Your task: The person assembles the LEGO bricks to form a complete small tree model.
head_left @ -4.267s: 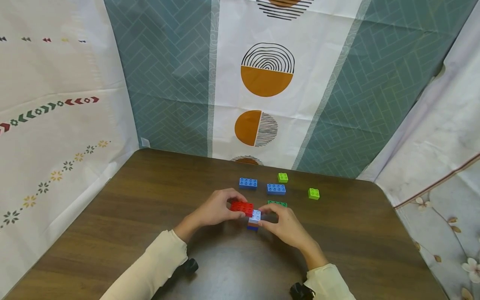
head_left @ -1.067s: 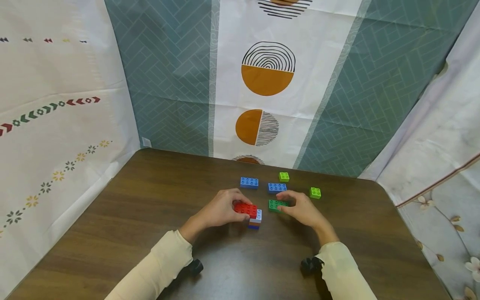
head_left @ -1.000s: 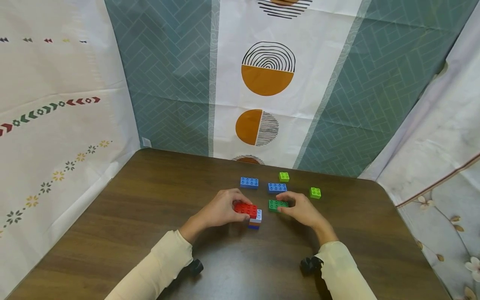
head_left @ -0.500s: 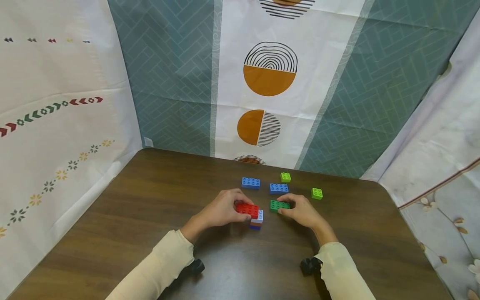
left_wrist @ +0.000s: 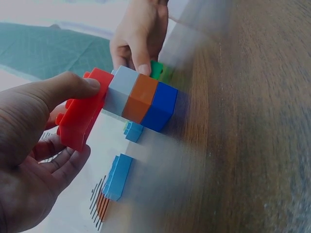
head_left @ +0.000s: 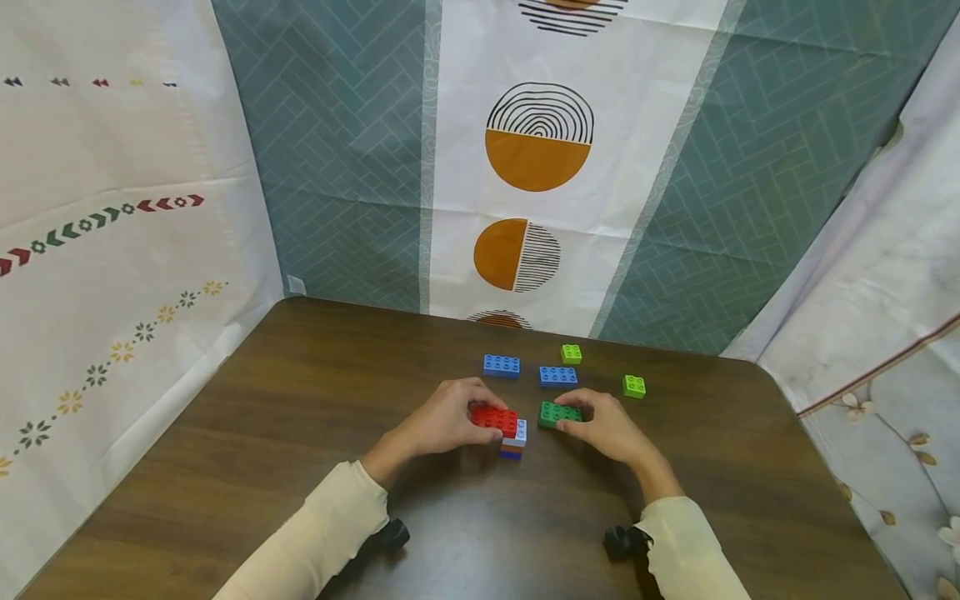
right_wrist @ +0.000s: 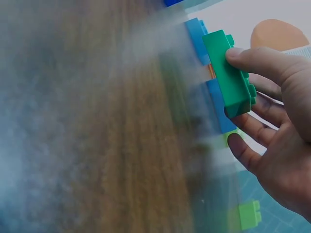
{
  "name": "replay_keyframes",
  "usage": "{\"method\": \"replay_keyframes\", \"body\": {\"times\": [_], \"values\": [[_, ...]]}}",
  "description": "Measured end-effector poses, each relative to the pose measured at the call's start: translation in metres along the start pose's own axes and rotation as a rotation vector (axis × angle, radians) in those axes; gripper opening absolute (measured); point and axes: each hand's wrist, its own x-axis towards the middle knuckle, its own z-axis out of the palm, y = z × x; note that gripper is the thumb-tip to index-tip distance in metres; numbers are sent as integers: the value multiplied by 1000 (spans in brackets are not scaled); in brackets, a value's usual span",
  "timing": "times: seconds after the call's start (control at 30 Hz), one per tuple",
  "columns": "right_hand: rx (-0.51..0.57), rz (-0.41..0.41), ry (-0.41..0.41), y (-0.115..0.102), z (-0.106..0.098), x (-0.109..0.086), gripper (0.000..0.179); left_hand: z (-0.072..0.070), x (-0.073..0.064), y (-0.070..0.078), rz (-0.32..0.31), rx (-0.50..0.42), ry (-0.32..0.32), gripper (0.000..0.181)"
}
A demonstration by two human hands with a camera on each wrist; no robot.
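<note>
From the head view, the left hand (head_left: 442,421) pinches the red eight-stud toy brick (head_left: 491,419), thumb on the near side and fingers on the far side. Just right of those fingers the red brick tops a short stack (head_left: 513,442), overhanging it toward the palm. The right hand (head_left: 607,425) pinches the green eight-stud brick (head_left: 558,414) by its right end. Past both hands' fingers lie a sky-blue eight-stud brick (head_left: 501,366), another blue eight-stud brick (head_left: 558,377), a lime four-stud brick (head_left: 571,354) and a second lime brick (head_left: 633,386). The dark wood-grain bench (head_left: 337,375) runs back to a hanging printed cloth (head_left: 538,192) with teal bands, and pale patterned cloths screen both sides.

The left wrist view shows the layers beside the fingers: red, then a pale brick (left_wrist: 121,90), an orange brick (left_wrist: 140,99) and a dark blue brick (left_wrist: 163,104) at the base. Because the red brick overhangs, the left fingers would do best to steady it without levering it.

In the right wrist view, thumb and fingers pinch the green brick across its sides; it looks clear of the bench, though contact is hard to judge. A level, even pinch with the studs uppermost should serve well.
</note>
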Motion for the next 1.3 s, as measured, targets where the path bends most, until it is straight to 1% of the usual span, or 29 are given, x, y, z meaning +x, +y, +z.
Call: {"method": "replay_keyframes", "body": {"times": [0.17, 0.3, 0.4, 0.57, 0.73, 1.1, 1.3], "values": [[-15, -24, 15, -7, -3, -8, 35, 0, -1, 0, -1, -4, 0, 34], [-26, -60, 32, -14, -5, -13, 34, -1, -1, 0, 0, -4, 1, 34], [-12, -91, 41, -22, -8, -17, 33, -1, -1, 0, 1, 2, 1, 34], [-2, -129, 35, -38, -9, -23, 34, -1, -1, 0, 3, 0, 1, 34], [-5, -136, 20, -50, -6, -27, 35, 0, -1, 0, 9, -4, 1, 33], [12, -216, -2, -59, 4, -29, 36, 2, -1, -1, 20, -6, 7, 31], [23, -234, -5, -60, 5, -28, 35, 1, 0, -1, 32, -10, 13, 30]]}}
